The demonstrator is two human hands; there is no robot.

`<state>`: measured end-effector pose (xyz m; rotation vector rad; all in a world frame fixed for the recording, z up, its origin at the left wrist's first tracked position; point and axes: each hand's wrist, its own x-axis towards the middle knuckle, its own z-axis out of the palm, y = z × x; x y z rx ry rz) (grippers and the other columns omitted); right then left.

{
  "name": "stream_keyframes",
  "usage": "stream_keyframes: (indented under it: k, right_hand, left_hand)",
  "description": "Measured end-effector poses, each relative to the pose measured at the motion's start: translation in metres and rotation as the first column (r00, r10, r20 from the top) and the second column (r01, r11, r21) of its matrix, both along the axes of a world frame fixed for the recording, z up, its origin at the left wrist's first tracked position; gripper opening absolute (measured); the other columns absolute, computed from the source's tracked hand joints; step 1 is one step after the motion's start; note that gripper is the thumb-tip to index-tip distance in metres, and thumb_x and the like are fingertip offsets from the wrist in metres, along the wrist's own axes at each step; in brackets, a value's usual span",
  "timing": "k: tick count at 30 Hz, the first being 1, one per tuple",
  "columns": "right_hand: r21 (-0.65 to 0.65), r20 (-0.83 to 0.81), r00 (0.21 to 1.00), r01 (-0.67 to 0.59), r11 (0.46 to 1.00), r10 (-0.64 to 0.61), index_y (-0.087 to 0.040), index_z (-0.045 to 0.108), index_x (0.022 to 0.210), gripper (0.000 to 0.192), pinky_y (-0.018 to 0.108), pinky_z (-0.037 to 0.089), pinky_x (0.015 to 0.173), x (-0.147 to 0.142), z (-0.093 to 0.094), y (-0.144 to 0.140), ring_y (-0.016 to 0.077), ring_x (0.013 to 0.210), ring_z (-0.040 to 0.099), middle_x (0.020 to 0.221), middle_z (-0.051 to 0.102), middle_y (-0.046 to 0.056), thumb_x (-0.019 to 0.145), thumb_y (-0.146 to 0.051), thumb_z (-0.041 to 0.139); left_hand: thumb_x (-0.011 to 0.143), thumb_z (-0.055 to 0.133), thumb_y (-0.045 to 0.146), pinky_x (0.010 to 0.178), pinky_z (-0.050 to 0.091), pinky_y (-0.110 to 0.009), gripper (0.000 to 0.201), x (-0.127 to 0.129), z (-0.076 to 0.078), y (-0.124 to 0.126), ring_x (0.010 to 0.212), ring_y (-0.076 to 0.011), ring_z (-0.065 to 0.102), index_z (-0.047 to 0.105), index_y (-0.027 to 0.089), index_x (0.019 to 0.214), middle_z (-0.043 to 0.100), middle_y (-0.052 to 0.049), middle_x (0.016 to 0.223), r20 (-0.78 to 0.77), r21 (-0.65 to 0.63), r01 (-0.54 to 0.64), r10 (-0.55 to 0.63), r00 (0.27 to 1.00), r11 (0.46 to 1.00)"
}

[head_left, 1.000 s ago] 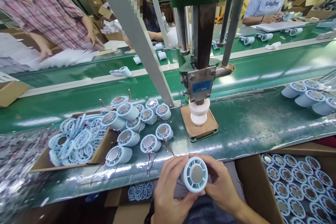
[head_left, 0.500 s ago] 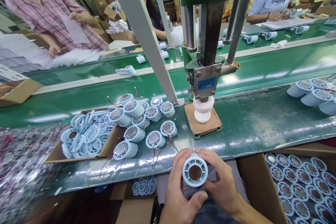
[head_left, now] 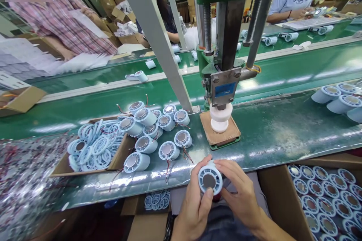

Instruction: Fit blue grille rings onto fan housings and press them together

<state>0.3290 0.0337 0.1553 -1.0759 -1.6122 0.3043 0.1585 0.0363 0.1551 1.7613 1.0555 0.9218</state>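
A pale blue round fan housing (head_left: 210, 177) with a dark metal disc at its centre sits low in the middle of the view, at the near edge of the green work surface (head_left: 271, 135), held between both hands. The left hand (head_left: 195, 205) wraps it from below and the left, fingers curled up its side and the thumb pressed on its lower rim; the right hand (head_left: 240, 192) closes on it from the right, fingers bent over its top and side. Just beyond it stands a small press (head_left: 226, 83) with a blue plate on its head, the writing too small to read, bearing on a white spool (head_left: 220, 117) that rests on a brown pad (head_left: 222, 133). To the left lies a cluster of similar blue housings (head_left: 158, 131) with red and black wires, beside an open cardboard box (head_left: 115, 160) of flat blue rings (head_left: 93, 145). To the right, a second carton (head_left: 278, 196) holds housings packed in rows, and more lie at the far right edge (head_left: 336, 98). A grey slanted post (head_left: 152, 34) crosses the view. Beyond, a green conveyor belt (head_left: 296, 67) runs across, and other people work at it: a plaid sleeve (head_left: 65, 19) over white sheets, and a person in a light T-shirt (head_left: 291, 2) with script lettering that cannot be made out. Cardboard boxes are stacked behind them.
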Motion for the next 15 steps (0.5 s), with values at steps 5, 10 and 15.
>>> stream_keyframes:
  k: [5, 10, 15]
  right_hand:
    - [0.017, 0.093, 0.994, -0.051, 0.999, 0.049, -0.024, 0.064, 0.132, 0.052, 0.038, 0.065, 0.094, 0.005, -0.001, 0.001, 0.0226, 0.107, 0.074, 0.115, 0.077, 0.009, 0.088, 0.002, 0.057]
    - [0.030, 0.145, 0.986, -0.089, 0.996, 0.084, -0.021, 0.062, 0.136, 0.049, 0.038, 0.065, 0.096, 0.009, -0.002, -0.002, 0.0229, 0.111, 0.072, 0.116, 0.077, 0.010, 0.092, -0.001, 0.055]
    - [0.040, 0.165, 0.983, -0.092, 0.995, 0.084, -0.020, 0.058, 0.141, 0.054, 0.038, 0.064, 0.098, 0.003, -0.008, -0.007, 0.0232, 0.111, 0.072, 0.115, 0.076, 0.011, 0.092, 0.000, 0.053]
  left_hand:
    - [0.091, 0.059, 0.023, 0.115, 0.046, -0.050, 0.053, -0.010, 0.012, 0.011, 0.135, -0.0312, 0.058, 0.050, 0.019, 0.143, 0.061, -0.016, 0.146, -0.192, 0.057, 0.043, -0.031, 0.981, 0.997]
    - [0.089, 0.066, 0.031, 0.103, 0.057, -0.043, 0.043, -0.006, 0.018, 0.013, 0.120, -0.0296, 0.070, 0.062, 0.018, 0.130, 0.073, -0.014, 0.130, -0.237, 0.145, -0.003, 0.038, 0.971, 0.989]
    - [0.092, 0.065, 0.040, 0.086, 0.061, -0.032, 0.027, 0.011, 0.023, 0.009, 0.100, -0.0244, 0.078, 0.071, 0.020, 0.109, 0.081, -0.009, 0.108, -0.087, 0.134, -0.191, 0.203, 0.975, 0.972]
